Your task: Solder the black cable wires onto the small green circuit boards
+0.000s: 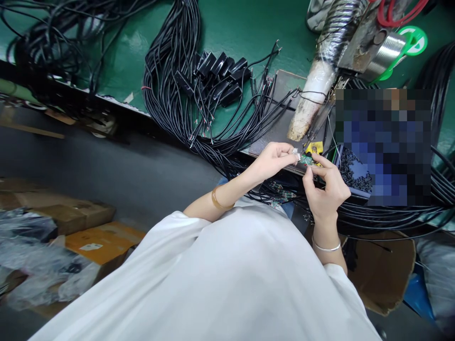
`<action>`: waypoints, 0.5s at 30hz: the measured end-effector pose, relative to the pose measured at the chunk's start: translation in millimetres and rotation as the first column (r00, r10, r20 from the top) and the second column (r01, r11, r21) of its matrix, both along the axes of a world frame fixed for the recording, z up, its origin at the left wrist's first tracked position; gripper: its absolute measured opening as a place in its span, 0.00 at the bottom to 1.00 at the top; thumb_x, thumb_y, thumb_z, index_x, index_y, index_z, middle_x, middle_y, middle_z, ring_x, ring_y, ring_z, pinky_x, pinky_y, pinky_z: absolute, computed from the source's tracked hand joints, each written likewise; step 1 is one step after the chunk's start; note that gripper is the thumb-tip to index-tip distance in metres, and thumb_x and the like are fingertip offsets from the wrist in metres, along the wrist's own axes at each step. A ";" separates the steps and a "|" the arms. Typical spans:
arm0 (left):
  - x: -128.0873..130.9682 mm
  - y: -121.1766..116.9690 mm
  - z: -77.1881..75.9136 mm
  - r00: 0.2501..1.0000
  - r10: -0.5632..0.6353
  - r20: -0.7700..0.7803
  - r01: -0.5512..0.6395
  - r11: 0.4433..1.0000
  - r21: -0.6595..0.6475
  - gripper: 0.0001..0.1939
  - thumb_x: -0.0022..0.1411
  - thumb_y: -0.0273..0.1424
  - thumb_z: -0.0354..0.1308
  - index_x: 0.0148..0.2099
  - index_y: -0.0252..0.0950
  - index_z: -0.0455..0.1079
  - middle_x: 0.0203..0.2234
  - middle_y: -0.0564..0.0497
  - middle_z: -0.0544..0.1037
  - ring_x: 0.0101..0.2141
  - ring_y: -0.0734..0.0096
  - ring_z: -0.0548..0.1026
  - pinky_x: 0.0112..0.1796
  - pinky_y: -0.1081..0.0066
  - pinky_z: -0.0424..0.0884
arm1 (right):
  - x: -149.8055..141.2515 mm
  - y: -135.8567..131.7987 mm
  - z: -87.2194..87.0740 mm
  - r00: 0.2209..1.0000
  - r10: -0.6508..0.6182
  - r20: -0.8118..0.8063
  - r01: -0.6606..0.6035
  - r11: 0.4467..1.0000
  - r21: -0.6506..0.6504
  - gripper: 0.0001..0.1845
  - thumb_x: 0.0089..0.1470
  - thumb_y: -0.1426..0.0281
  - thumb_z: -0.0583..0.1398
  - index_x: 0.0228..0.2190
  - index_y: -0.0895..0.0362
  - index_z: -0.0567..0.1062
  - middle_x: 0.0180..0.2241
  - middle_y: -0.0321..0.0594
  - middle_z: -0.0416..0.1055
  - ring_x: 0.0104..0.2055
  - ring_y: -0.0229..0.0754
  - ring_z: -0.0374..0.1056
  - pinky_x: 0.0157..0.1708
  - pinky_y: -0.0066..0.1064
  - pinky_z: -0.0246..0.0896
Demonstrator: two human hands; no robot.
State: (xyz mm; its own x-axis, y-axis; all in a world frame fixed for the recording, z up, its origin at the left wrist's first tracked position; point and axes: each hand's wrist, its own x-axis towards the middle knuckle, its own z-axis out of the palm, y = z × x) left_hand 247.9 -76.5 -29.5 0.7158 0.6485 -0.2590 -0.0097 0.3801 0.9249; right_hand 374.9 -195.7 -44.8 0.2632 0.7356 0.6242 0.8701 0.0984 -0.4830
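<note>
Left hand (275, 158) and right hand (325, 184) pinch a circuit board (304, 160) by the surface's (280, 21) front edge; slack fingers might drop it.

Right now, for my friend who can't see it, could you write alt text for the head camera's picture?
A person's left hand holds one end of a small green circuit board, with the right hand at its other end. Bundles of black cables lie on a green bench beyond, and a wrapped hose ends near the hands.
</note>
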 end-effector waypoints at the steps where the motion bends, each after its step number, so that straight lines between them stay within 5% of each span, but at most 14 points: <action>1: -0.7 -0.5 -0.5 1.000 -0.006 -0.005 0.006 1.000 0.013 0.15 0.55 0.37 0.64 0.26 0.32 0.66 0.16 0.60 0.60 0.20 0.84 0.57 0.24 0.76 0.53 | 0.2 -0.2 -0.4 1.000 0.000 -0.005 0.000 1.000 0.005 0.06 0.57 0.74 0.63 0.36 0.53 0.73 0.45 0.40 0.80 0.45 0.42 0.79 0.41 0.32 0.76; 4: -5.7 -3.1 -2.9 0.999 -0.031 -0.035 0.036 0.990 0.136 0.16 0.60 0.40 0.62 0.28 0.33 0.66 0.18 0.58 0.63 0.21 0.83 0.60 0.26 0.76 0.56 | 0.3 -0.5 0.6 0.999 -0.021 -0.048 0.021 1.000 -0.002 0.04 0.58 0.73 0.63 0.36 0.54 0.74 0.45 0.40 0.80 0.46 0.41 0.79 0.41 0.31 0.76; 6: -11.3 -6.0 -6.0 0.997 0.001 -0.079 0.026 0.942 0.334 0.14 0.62 0.39 0.60 0.33 0.32 0.69 0.22 0.56 0.69 0.24 0.81 0.64 0.28 0.76 0.60 | -0.1 -1.0 2.7 0.993 -0.047 -0.108 0.044 0.999 -0.023 0.02 0.58 0.72 0.63 0.35 0.54 0.74 0.44 0.40 0.80 0.45 0.42 0.79 0.40 0.31 0.76; 9: -19.2 -11.5 -13.1 0.990 0.104 -0.098 -0.014 0.750 0.661 0.11 0.64 0.36 0.60 0.42 0.33 0.73 0.32 0.49 0.78 0.31 0.75 0.73 0.36 0.74 0.67 | -0.8 -1.8 6.0 0.974 -0.084 -0.212 0.068 0.994 -0.085 0.02 0.59 0.70 0.63 0.34 0.55 0.74 0.43 0.42 0.80 0.41 0.42 0.79 0.37 0.32 0.77; 12: -21.2 -16.4 -19.0 0.988 0.146 -0.052 -0.045 0.593 0.804 0.11 0.68 0.34 0.55 0.45 0.33 0.75 0.40 0.43 0.82 0.38 0.69 0.78 0.44 0.70 0.71 | -1.3 -1.6 7.2 0.972 -0.085 -0.218 0.062 0.992 -0.110 0.02 0.59 0.69 0.63 0.34 0.55 0.75 0.43 0.42 0.80 0.40 0.41 0.79 0.37 0.32 0.78; 15: -17.2 -18.6 -18.7 0.977 0.206 -0.058 -0.079 0.598 0.798 0.12 0.69 0.32 0.53 0.44 0.32 0.76 0.39 0.43 0.82 0.38 0.68 0.78 0.44 0.69 0.71 | -1.1 -0.6 6.4 0.989 -0.058 -0.133 0.048 0.996 -0.074 0.01 0.59 0.72 0.63 0.34 0.55 0.75 0.41 0.40 0.81 0.44 0.42 0.79 0.39 0.32 0.77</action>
